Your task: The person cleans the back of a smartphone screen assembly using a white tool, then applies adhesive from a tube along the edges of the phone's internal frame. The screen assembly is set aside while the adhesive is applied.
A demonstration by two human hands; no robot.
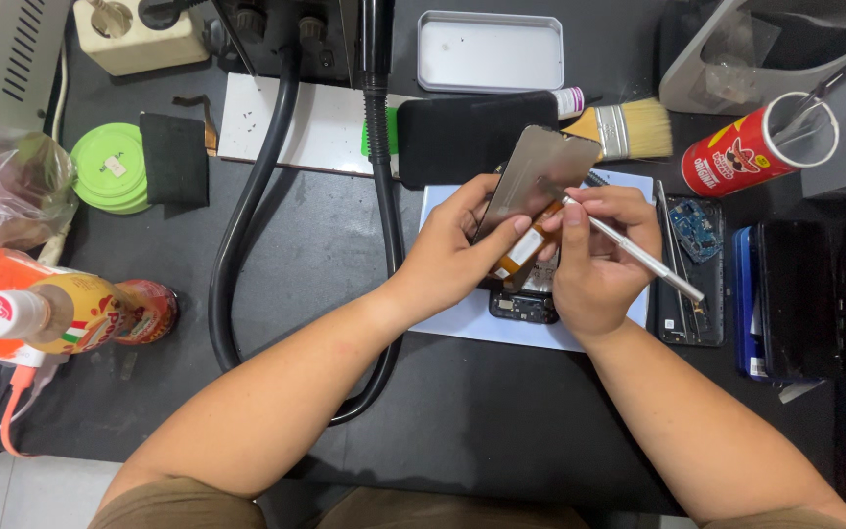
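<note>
Centrally, over a white mat (447, 211), the left hand (457, 250) pinches a thin screen panel (531, 176) by its lower edge, tilted up, thumb pressed on an orange flex strip (521, 250). The right hand (599, 260) has its fingers closed on a metal tool (638, 257), tip at the panel's back. A phone body (526, 299) lies beneath. The panel looks light, stiff and brittle, its flex easily torn; it is best gripped along the edges, never flexed.

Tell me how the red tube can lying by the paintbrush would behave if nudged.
The red tube can lies on its side, so it would probably roll. Its open mouth holds thin tools, which might slide out. It looks light, likely easy to shift.
</note>
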